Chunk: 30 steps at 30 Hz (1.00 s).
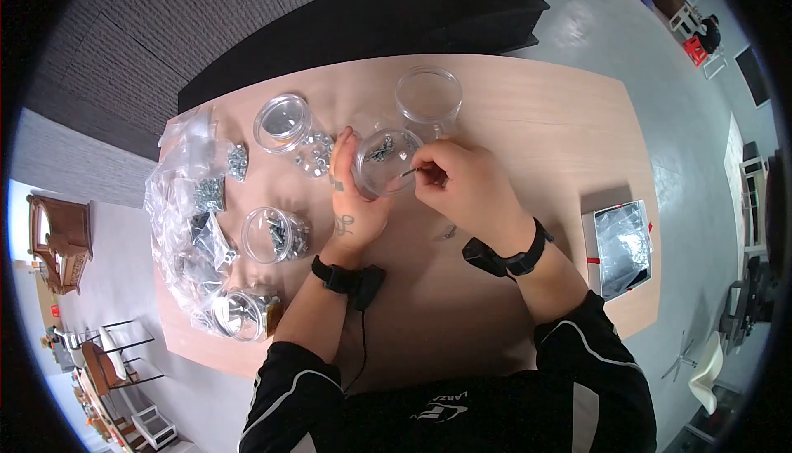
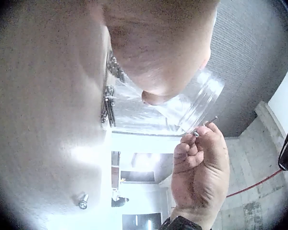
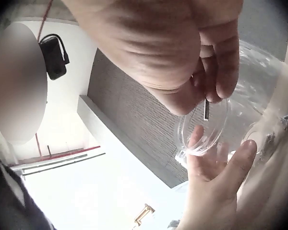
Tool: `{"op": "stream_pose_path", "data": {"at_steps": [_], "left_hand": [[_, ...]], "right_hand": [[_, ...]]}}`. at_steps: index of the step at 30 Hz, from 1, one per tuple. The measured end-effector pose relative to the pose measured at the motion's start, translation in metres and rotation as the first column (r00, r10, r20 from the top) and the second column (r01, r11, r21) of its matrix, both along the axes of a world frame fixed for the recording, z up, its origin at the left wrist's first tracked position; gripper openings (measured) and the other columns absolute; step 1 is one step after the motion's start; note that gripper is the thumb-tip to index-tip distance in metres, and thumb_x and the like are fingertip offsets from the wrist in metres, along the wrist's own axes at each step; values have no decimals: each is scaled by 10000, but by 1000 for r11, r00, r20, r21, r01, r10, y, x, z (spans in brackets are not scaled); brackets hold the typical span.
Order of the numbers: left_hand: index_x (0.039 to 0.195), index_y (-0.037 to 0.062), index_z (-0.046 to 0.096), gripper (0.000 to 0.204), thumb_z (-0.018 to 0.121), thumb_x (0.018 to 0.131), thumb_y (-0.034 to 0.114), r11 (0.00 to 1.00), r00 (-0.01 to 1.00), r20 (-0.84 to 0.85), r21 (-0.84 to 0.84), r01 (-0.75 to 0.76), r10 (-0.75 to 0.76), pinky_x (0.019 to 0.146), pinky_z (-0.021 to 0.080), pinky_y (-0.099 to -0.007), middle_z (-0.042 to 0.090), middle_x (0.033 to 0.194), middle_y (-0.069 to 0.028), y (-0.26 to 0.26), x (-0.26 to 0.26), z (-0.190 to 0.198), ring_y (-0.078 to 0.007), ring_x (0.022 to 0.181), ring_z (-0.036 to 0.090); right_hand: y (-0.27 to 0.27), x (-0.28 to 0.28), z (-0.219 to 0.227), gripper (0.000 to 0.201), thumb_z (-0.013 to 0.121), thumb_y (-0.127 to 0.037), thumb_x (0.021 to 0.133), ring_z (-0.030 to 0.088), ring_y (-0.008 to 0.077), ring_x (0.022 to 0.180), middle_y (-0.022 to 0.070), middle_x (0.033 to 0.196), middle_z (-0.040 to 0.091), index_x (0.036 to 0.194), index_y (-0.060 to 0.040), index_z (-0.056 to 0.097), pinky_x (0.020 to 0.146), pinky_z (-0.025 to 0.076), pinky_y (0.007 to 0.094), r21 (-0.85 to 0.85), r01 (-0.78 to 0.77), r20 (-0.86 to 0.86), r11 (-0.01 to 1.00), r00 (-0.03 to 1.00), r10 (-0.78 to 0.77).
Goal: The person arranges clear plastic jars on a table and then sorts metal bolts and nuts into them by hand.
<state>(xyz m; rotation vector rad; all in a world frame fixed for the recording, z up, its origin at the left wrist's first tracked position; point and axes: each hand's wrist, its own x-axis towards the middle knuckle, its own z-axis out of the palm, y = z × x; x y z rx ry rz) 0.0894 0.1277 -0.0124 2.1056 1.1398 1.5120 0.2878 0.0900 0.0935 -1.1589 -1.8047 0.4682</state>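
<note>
Well, the person's L hand (image 1: 356, 204) is wrapped round a clear, round plastic jar (image 1: 375, 176) w/ silver metal screws (image 1: 379, 153) inside, just toward 11 o'clock from the middle of a pale wood-look table (image 1: 528, 115). The R hand (image 1: 472, 189), fingers drawn in narrow, pinches one slim silver metal screw (image 3: 206, 110) by the jar's mouth, approx. 4 o'clock; a loose round-headed silver screw (image 2: 84, 201) lies on the tabletop nr. 5 o'clock from the jar.
</note>
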Motion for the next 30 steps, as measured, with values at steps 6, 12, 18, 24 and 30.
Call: {"op": "stream_pose_path", "data": {"at_steps": [6,12,18,24,30], "left_hand": [[1582,59,363,988,882,743,-3,1000,1000,24,-14,15,-15,1220,375,-498,397,1627,-250,0,0,-2,-442,1491,420],[1602,47,327,1022,911,764,68,1000,1000,-20,-6,-1,1,1230,371,-480,391,1643,-234,1,-3,-3,-413,1502,422],[1625,32,285,1053,931,797,118,999,997,-74,-16,-29,27,1236,372,-457,392,1658,-213,-1,-3,1,-383,1507,433],[1620,26,296,1018,900,801,54,997,999,28,-78,-26,28,1234,374,-447,399,1653,-214,-1,1,-3,-375,1497,447],[1566,22,381,943,888,771,4,1000,1000,14,-9,-15,16,1217,389,-476,423,1607,-245,-1,3,2,-424,1485,436]], "right_hand": [[-3,-3,-1,175,750,-29,838,727,340,816,143,918,721,1004,-26,696,727,590,425,-25,28,10,999,1000,-28],[-1,-2,-2,160,744,-27,841,729,342,809,142,917,721,995,-26,702,717,591,428,12,4,33,1000,999,-4],[-1,2,2,154,747,-34,850,737,314,796,137,921,725,999,-26,708,715,596,395,-31,-3,3,1000,1000,3],[0,17,17,199,777,12,850,748,197,803,108,917,728,1039,-26,730,744,603,309,-56,71,-199,996,977,-81],[-1,14,16,192,776,6,856,750,189,805,112,926,732,1040,-18,728,746,601,303,-89,19,-186,996,982,-35]]}}
